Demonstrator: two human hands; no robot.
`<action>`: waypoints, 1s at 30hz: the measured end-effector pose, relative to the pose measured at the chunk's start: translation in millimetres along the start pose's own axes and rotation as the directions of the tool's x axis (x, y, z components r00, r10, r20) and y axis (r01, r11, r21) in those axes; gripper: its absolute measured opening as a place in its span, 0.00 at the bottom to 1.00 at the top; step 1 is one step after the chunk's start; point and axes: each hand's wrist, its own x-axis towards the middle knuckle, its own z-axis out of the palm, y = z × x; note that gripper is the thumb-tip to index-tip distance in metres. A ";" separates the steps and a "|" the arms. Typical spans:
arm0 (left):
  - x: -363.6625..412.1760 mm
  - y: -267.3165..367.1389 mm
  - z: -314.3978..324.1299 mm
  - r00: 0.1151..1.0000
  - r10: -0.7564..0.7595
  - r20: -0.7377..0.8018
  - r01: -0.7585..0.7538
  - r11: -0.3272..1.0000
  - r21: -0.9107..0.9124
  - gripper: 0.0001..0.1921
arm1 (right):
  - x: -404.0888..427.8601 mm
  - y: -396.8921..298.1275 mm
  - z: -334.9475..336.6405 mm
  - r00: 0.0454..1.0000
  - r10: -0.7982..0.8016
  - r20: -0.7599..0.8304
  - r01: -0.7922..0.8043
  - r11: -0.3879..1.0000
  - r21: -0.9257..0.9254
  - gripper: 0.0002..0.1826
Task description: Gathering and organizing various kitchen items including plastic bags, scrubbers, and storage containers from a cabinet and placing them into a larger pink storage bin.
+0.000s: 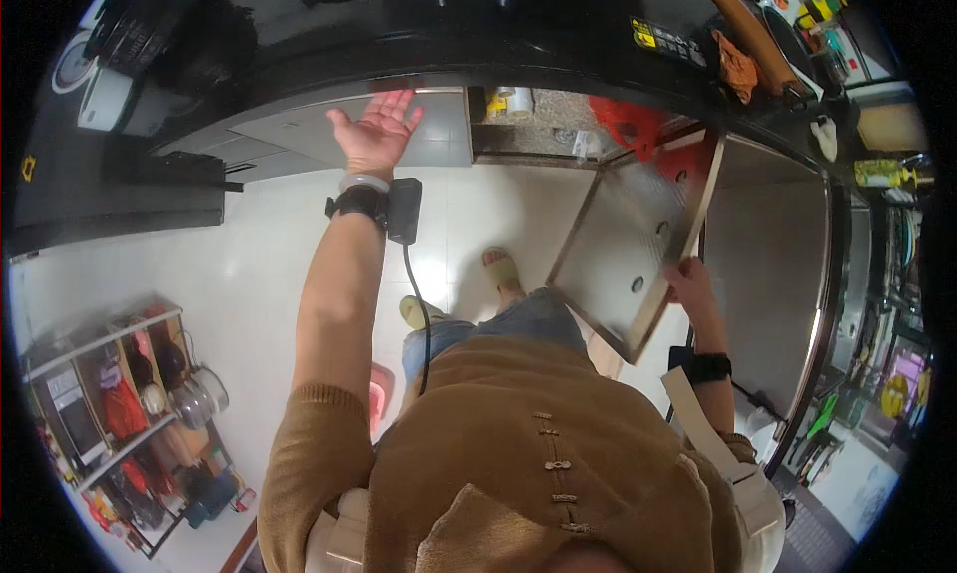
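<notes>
My left hand [377, 130] is palm up with its fingers spread and nothing in it. Its fingertips reach the top of a grey cabinet door [442, 136], just below the front edge of the black countertop; whether they touch cannot be told. Between the thumb and fingertips of my right hand [691, 285] is the edge of a swung-out cabinet door [613, 233], which has a pale panel and several dark round spots. Behind that door the cabinet is exposed, with a red plastic bag [624, 117], white rolls [519, 102] and a small clear wrapper [587, 144] inside.
Above the cabinets runs a black countertop [463, 46], with a brown-handled tool [748, 27] and an orange cloth [736, 66] at its right. A loaded storage rack [105, 379] stands at lower left. A pink basin [380, 395] sits on the floor beside my legs.
</notes>
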 end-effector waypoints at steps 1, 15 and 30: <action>-1.8 -0.3 2.8 1.000 -0.007 0.001 0.007 1.000 0.003 0.54 | -2.2 -14.4 10.0 1.000 -0.007 -0.004 0.008 0.997 0.070 0.15; 5.0 0.4 12.9 1.000 0.007 0.000 -0.007 1.000 -0.012 0.57 | 80.2 -135.1 135.5 0.993 -0.108 -0.043 0.100 0.608 0.788 0.15; -24.4 -18.3 17.4 0.987 -0.151 -0.047 0.158 0.934 0.319 0.55 | 144.9 -200.7 162.0 0.965 -0.188 0.182 -0.092 0.409 0.908 0.14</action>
